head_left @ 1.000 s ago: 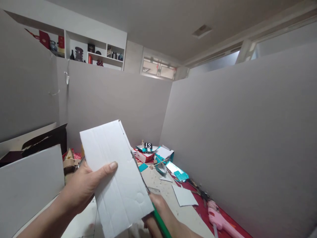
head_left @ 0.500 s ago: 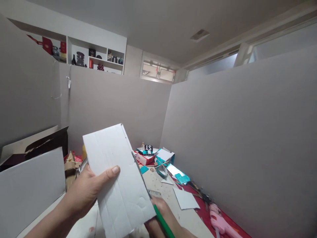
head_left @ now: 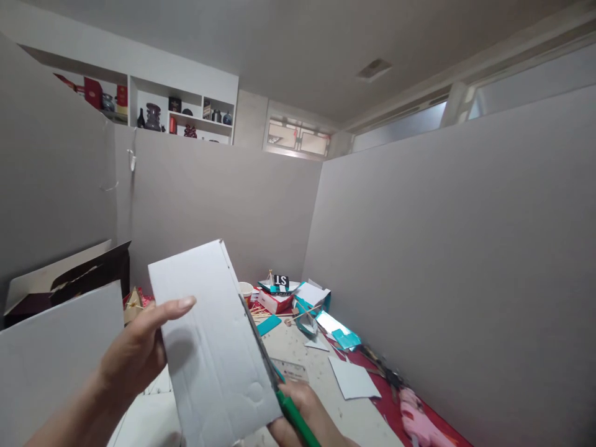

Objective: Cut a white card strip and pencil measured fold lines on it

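My left hand (head_left: 135, 344) grips a white cardboard piece (head_left: 212, 335) by its left edge. The thumb lies over the front face and the fingers go behind, out of sight. This cardboard is long, creased lengthwise and tilted, with a dark gap along its right edge. My right hand (head_left: 307, 406) is closed round a green-handled tool (head_left: 295, 416) at the lower right corner of the cardboard. The tool's front end lies against that edge and is too unclear to tell its kind. Beyond the right hand, a clear ruler (head_left: 291, 370) rests on the table.
A pink glue gun (head_left: 419, 419) and a loose white card (head_left: 354, 377) lie to the right. Teal and white cardboard pieces (head_left: 338, 332), thin sticks and a paper cup (head_left: 245, 290) are farther back. White board (head_left: 60, 366) stands at left. Grey partitions (head_left: 223, 198) enclose the table.
The cardboard has shifted left and slightly down with my left hand, whose thumb now sits nearer the left edge. My right hand and the green-handled tool have moved slightly. The paper cup shows now.
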Tool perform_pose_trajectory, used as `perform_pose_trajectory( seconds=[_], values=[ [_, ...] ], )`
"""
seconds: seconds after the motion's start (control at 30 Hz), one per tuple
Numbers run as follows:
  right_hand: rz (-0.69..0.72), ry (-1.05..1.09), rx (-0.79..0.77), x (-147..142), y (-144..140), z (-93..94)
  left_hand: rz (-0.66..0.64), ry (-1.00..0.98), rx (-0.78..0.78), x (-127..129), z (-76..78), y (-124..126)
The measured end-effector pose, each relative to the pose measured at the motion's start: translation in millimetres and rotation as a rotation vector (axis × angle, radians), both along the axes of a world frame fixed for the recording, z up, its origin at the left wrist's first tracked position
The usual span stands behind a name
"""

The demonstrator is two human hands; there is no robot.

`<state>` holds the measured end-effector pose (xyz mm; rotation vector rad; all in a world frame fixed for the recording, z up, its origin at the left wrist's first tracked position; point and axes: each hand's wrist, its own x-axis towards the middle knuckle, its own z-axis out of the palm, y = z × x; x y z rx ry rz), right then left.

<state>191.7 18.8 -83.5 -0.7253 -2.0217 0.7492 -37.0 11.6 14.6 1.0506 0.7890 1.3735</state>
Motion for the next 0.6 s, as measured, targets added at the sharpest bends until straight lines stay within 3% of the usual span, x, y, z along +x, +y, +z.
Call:
perform_pose_trajectory(
  seconds=[0.2,0.6],
  values=[
    [0.02,-0.009,-0.053,0.0,2.1,0.0,0.076,0.019,0.0,10.1,0.0,-0.2],
    [0.012,0.099,-0.021,0.8,1.3,3.3,0.01,0.031,-0.014,10.0,-0.2,-7.2]
  ],
)
